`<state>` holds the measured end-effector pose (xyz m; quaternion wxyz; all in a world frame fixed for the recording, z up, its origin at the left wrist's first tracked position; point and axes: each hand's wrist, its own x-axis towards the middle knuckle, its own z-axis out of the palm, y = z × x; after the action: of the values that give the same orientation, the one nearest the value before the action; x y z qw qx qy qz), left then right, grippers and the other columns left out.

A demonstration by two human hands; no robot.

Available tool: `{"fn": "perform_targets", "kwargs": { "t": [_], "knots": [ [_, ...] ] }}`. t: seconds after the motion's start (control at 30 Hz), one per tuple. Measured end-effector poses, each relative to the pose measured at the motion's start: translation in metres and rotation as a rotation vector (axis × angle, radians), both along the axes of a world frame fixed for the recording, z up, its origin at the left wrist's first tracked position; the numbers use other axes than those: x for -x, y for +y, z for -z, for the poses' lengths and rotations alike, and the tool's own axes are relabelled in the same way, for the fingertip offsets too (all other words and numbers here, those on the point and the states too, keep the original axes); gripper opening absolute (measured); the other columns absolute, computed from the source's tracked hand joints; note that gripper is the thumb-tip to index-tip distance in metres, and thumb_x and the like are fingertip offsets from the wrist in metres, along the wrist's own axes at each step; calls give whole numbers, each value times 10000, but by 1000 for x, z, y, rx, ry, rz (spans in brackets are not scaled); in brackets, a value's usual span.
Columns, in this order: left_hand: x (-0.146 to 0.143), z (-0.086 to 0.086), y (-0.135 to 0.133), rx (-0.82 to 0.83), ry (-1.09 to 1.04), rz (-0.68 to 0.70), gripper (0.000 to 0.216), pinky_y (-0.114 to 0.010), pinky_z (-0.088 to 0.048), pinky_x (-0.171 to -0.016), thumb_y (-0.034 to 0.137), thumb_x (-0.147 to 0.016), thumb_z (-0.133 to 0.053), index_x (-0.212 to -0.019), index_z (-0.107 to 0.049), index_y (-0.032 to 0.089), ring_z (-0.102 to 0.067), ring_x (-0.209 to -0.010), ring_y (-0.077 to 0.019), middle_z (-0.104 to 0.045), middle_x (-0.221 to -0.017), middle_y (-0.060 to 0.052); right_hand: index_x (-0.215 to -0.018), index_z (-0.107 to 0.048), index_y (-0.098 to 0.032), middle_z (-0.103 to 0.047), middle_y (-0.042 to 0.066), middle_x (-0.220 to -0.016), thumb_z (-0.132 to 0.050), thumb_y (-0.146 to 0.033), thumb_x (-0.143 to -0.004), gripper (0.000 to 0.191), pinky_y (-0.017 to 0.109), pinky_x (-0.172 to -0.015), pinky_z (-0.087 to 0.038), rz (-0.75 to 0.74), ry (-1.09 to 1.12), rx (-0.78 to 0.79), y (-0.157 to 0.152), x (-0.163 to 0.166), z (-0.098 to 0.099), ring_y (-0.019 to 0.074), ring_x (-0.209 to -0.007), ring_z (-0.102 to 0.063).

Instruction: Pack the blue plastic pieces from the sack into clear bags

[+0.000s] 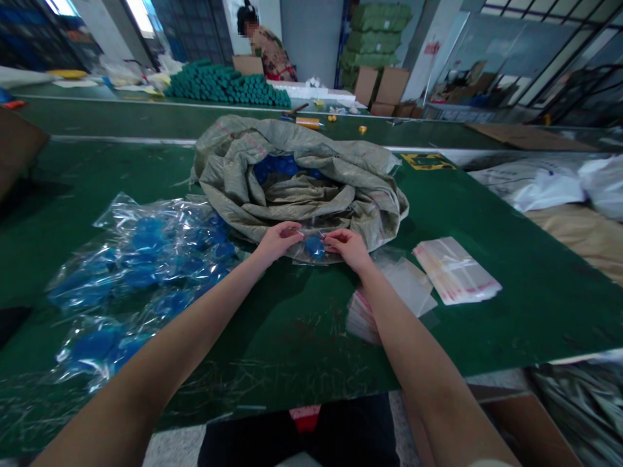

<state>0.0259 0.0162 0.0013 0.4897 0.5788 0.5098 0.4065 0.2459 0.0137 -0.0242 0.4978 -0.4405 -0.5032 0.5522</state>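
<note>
Between my two hands is a clear plastic bag (pixel 300 255) with a blue piece (pixel 315 246) inside, just in front of a large woven sack (pixel 233 175). My left hand (pixel 280 240) pinches the bag's left side. Its right side is pinched by my right hand (pixel 348 246). More blue pieces (pixel 285 166) show in the sack's mouth; their exact kind is unclear. To the left lies a heap of clear bags (pixel 148 237) with blue pieces in them. Loose flat clear bags (pixel 406 285) are spread by my right forearm.
A banded stack of clear bags (pixel 457 269) lies to the right on the green table (pixel 302 357). Beyond the table are a pile of green rolls (pixel 224 84), cardboard boxes (pixel 389 84) and a person (pixel 273 55). White sacks (pixel 545 181) stand off the right edge.
</note>
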Motion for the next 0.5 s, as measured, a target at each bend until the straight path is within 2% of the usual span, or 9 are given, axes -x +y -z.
{"fn": "perform_targets", "kwargs": {
  "t": [0.07,0.27,0.4,0.5],
  "knots": [
    [2,0,2,-15,9,31,386,-194,-382,-474,352,-743,-738,-1083,-692,175,-542,-530,-81,-747,-874,-46,-792,-698,-199,-749,39,-890,-836,-385,-634,280,343,-782,-619,-8,-22,-32,0,-1,-1,196,-860,-719],
    [6,5,2,-75,56,6,251,-216,-463,-571,345,-741,-750,-906,-763,156,-607,-633,-114,-754,-860,-61,-784,-712,-214,-746,42,-866,-814,-386,-642,245,375,-777,-608,-2,-68,-138,-2,-1,-2,215,-834,-709],
    [9,6,-1,-62,79,-5,222,-216,-457,-539,327,-747,-740,-891,-770,160,-585,-575,-107,-749,-792,-54,-741,-729,-213,-754,38,-862,-772,-330,-674,141,383,-852,-574,12,-145,-243,-1,-2,0,207,-846,-702],
    [12,8,-2,-60,46,16,163,-212,-475,-545,248,-747,-711,-875,-765,164,-581,-560,-93,-765,-882,-57,-689,-717,-212,-755,35,-888,-720,-273,-702,63,379,-898,-547,-7,-181,-313,-1,-4,0,198,-886,-698]
  ]
}}
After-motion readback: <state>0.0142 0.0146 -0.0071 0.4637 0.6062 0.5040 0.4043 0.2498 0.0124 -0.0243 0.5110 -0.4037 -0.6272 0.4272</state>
